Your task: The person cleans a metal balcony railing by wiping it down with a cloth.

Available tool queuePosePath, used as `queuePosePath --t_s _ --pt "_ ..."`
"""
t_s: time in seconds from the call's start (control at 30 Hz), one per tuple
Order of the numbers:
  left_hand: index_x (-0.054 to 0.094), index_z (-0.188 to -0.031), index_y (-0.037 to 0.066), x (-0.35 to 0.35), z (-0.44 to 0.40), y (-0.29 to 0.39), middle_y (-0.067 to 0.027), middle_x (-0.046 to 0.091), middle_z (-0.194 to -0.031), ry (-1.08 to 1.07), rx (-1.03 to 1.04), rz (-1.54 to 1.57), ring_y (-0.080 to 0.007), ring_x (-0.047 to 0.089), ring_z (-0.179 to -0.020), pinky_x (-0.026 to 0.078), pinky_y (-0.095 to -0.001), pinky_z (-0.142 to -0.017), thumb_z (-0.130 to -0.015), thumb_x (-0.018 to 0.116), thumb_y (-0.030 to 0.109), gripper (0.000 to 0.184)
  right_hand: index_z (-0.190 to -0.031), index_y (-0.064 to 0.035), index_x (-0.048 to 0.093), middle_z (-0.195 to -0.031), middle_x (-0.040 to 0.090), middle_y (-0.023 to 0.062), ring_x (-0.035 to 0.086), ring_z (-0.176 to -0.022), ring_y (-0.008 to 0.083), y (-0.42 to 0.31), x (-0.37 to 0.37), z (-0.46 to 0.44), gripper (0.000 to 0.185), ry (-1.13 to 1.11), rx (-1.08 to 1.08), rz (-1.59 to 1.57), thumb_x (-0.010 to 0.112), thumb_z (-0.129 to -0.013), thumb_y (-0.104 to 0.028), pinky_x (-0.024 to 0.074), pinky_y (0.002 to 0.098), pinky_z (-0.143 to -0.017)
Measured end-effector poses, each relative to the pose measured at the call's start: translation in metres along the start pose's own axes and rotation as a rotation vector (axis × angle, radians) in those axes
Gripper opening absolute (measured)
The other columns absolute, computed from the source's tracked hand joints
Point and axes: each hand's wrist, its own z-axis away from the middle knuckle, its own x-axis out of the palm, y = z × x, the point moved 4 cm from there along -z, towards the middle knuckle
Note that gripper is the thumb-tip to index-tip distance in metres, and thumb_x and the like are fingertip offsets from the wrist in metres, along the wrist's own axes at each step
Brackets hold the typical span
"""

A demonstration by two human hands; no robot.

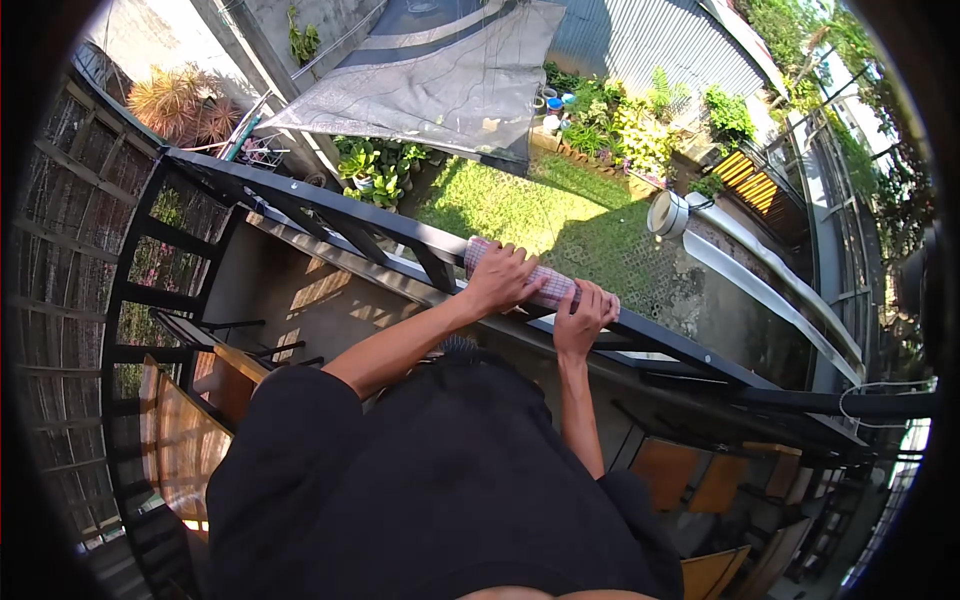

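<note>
A pink-and-white checked cloth (548,285) lies over the top bar of a dark metal railing (390,222), its folds following the bar. My left hand (503,277) grips the cloth near its left end, the fingers curled over the far side of the bar. Close by on the right, my right hand (584,318) holds the other end of the cloth, its fingers bent over the top. A short stretch of cloth shows between the two hands. My palms and the cloth's underside are hidden.
Beyond the railing, a grassy yard (590,240) lies below, with a grey shade net (430,100) over part of it. A white round container (667,215) stands near the railing's right side. Wooden chairs (185,440) are behind at left, with more wooden seats (715,483) at right.
</note>
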Motion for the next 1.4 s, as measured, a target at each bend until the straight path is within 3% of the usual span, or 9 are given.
queuePosePath --t_s 0.33,0.5,0.67,0.7,0.8,0.87,1.2,1.27,1.4 --pt "0.072 -0.112 0.009 -0.028 0.041 -0.097 -0.0104 0.068 -0.106 -0.105 -0.085 0.122 -0.0309 0.062 -0.105 0.043 -0.0471 -0.101 -0.105 0.059 0.049 0.043 -0.125 -0.0053 0.070 -0.131 0.071 0.0126 0.062 -0.131 0.0332 -0.043 -0.002 -0.006 0.029 -0.152 -0.130 -0.379 0.070 -0.098 -0.014 0.0347 0.0545 -0.124" --pt "0.071 -0.106 0.009 -0.011 0.032 -0.085 -0.0101 0.070 -0.101 -0.125 -0.006 -0.014 -0.0295 0.064 -0.100 0.043 -0.0467 -0.096 -0.103 0.059 0.038 0.032 -0.121 -0.0010 0.072 -0.123 0.074 0.0194 0.067 -0.118 0.0398 0.066 -0.039 -0.044 0.025 0.052 0.046 -0.050 0.071 -0.097 -0.010 0.0489 0.0531 -0.109" --pt "0.069 -0.092 0.009 -0.002 0.003 -0.023 -0.0081 0.071 -0.087 -0.089 -0.122 0.044 -0.0274 0.066 -0.089 0.044 -0.0448 -0.085 -0.105 0.057 0.039 0.035 -0.124 -0.0003 0.072 -0.126 0.074 0.0203 0.067 -0.120 0.0415 0.144 -0.043 -0.061 0.035 0.032 0.430 0.110 0.070 -0.103 -0.029 0.0516 0.0492 -0.103" --pt "0.069 -0.091 0.009 0.000 0.000 -0.012 -0.0081 0.071 -0.087 -0.072 -0.108 0.044 -0.0271 0.066 -0.089 0.044 -0.0447 -0.085 -0.105 0.057 0.039 0.035 -0.125 -0.0003 0.071 -0.119 0.078 0.0196 0.074 -0.112 0.0376 0.136 -0.042 -0.064 0.044 0.058 0.335 0.150 0.065 -0.107 -0.040 0.0557 0.0478 -0.098" --pt "0.069 -0.091 0.009 0.002 -0.005 0.003 -0.0083 0.071 -0.089 -0.038 -0.089 0.049 -0.0263 0.067 -0.089 0.045 -0.0436 -0.084 -0.105 0.058 0.041 0.037 -0.125 -0.0031 0.072 -0.112 0.081 0.0171 0.078 -0.105 0.0340 0.133 -0.042 -0.065 0.043 -0.103 0.531 0.096 0.065 -0.106 -0.041 0.0582 0.0473 -0.093" --pt "0.069 -0.091 0.009 0.003 -0.002 -0.002 -0.0085 0.071 -0.091 -0.028 -0.080 0.059 -0.0262 0.067 -0.090 0.045 -0.0435 -0.085 -0.105 0.059 0.042 0.037 -0.125 -0.0043 0.073 -0.108 0.082 0.0156 0.079 -0.100 0.0330 0.143 -0.038 -0.063 0.044 -0.064 0.515 0.089 0.064 -0.106 -0.043 0.0592 0.0470 -0.090" --pt "0.071 -0.109 0.007 -0.035 0.040 -0.104 -0.0131 0.069 -0.103 -0.155 -0.102 0.092 -0.0321 0.065 -0.104 0.048 -0.0506 -0.096 -0.103 0.064 0.040 0.034 -0.118 -0.0112 0.077 -0.104 0.081 0.0169 0.078 -0.098 0.0393 0.146 -0.036 -0.058 0.040 -0.046 0.544 0.065 0.063 -0.106 -0.047 0.0592 0.0516 -0.086" --pt "0.072 -0.105 0.008 -0.044 0.053 -0.132 -0.0090 0.069 -0.096 -0.020 -0.007 0.067 -0.0281 0.065 -0.097 0.047 -0.0442 -0.092 -0.102 0.066 0.040 0.033 -0.116 -0.0117 0.078 -0.103 0.081 0.0173 0.078 -0.098 0.0398 0.141 -0.039 -0.059 0.039 -0.054 0.558 0.092 0.063 -0.106 -0.047 0.0592 0.0521 -0.085" --pt "0.073 -0.113 0.007 -0.073 0.065 -0.166 -0.0086 0.069 -0.101 0.076 0.114 0.052 -0.0291 0.066 -0.102 0.046 -0.0453 -0.100 -0.094 0.070 0.034 0.032 -0.108 -0.0076 0.080 -0.098 0.082 0.0158 0.079 -0.094 0.0367 0.132 -0.042 -0.062 0.039 -0.042 0.576 0.139 0.066 -0.104 -0.044 0.0594 0.0487 -0.083"
